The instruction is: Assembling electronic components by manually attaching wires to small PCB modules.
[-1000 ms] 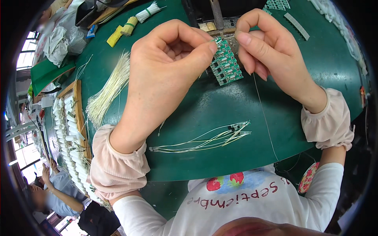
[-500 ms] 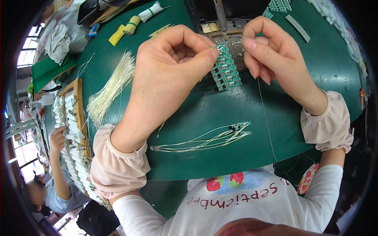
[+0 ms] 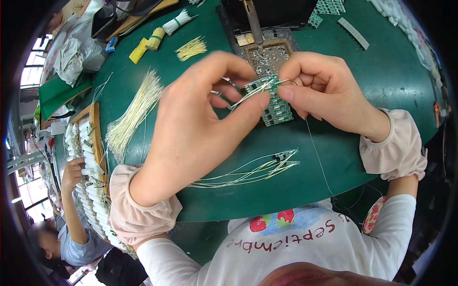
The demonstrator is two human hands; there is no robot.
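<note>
My left hand (image 3: pixel 200 119) is closed, thumb and fingers curled about several thin white wires (image 3: pixel 252 94). The wires lie across the upper part of a green circuit board panel (image 3: pixel 278 114), made of rows of small boards with black and silver parts. My right hand (image 3: pixel 322 88) pinches a thin silvery wire, probably solder wire (image 3: pixel 315 148), whose tip points at the panel's upper edge. Its long tail hangs below the hand to the table's front edge. Part of the panel and the wire ends are hidden behind my fingers.
A soldering iron (image 3: pixel 253 21) stands over a tray of metal crumbs (image 3: pixel 260 59). Wired small boards (image 3: pixel 285 156) lie nearer me. At left are a large bundle of pale wires (image 3: pixel 136 114), small tied bundles (image 3: pixel 176 22) and a frame of white cylinders (image 3: pixel 88 148), where another person's hand (image 3: pixel 71 174) works.
Both hands have come nearer each other and lower, toward me. White wires now show across the panel beside my left thumb. The thin wire's tip has moved left to the panel.
</note>
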